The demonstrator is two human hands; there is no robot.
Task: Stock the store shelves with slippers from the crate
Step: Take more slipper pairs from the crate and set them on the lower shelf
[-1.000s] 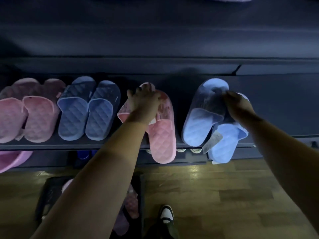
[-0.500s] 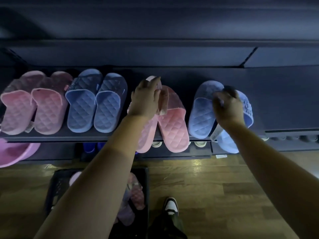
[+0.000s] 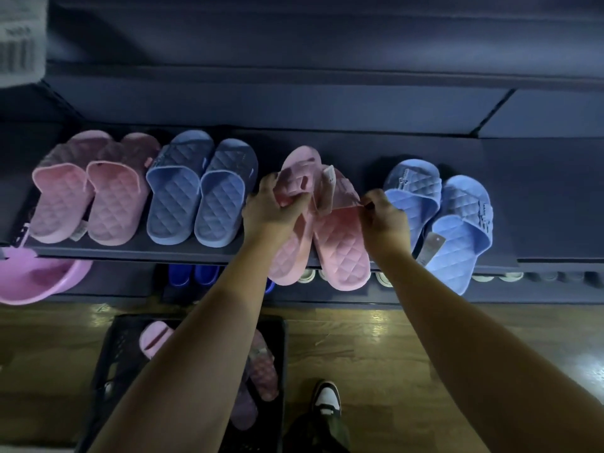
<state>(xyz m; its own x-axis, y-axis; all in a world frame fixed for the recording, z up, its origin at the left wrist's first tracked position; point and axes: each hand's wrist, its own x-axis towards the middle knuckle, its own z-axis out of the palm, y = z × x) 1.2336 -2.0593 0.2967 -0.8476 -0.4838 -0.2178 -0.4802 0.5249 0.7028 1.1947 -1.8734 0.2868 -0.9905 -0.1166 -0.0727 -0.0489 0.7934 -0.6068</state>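
Dim store aisle, dark shelf (image 3: 408, 148) over wood floor (image 3: 376, 354). Left hand (image 3: 273, 209) closed around strap of left pink slipper (image 3: 291, 256); right hand (image 3: 382, 217) pinching strap edge of right pink slipper (image 3: 343, 253), heels overhanging shelf edge. Black crate (image 3: 108, 371) below, more slippers inside.

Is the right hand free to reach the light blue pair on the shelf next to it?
Probably not yet: the right hand is pinching the pink slipper. The light blue pair sits just beside it, with nothing between.
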